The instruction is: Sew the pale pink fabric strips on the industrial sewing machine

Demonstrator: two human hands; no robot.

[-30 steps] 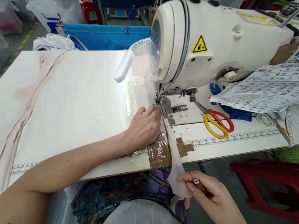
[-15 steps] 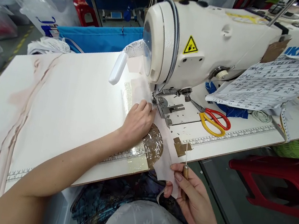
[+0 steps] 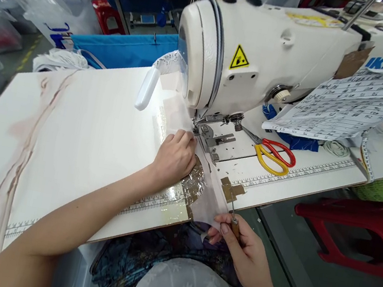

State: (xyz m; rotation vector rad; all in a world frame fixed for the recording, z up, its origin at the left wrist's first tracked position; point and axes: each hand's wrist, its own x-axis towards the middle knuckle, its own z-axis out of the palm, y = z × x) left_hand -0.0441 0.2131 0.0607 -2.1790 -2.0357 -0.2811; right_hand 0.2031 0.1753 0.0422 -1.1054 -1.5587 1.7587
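Observation:
A strip of pale pink fabric runs from under the presser foot of the white sewing machine towards the table's front edge. My left hand presses down beside the foot with its fingers curled on the fabric. Below the table edge, my right hand pinches the strip's near end between thumb and fingers. It also holds an awl with a wooden handle, its thin metal point sticking up past the fingers. Fabric under the left fingers is hidden.
Scissors with red and yellow handles lie right of the foot. Printed paper sheets lean against the machine. More pink fabric hangs over the table's left side. A red stool stands at the right.
My right hand has moved slightly up and left, drawing the strip's near end wider and flatter. The awl's point has tilted further left. My left hand stays almost in place.

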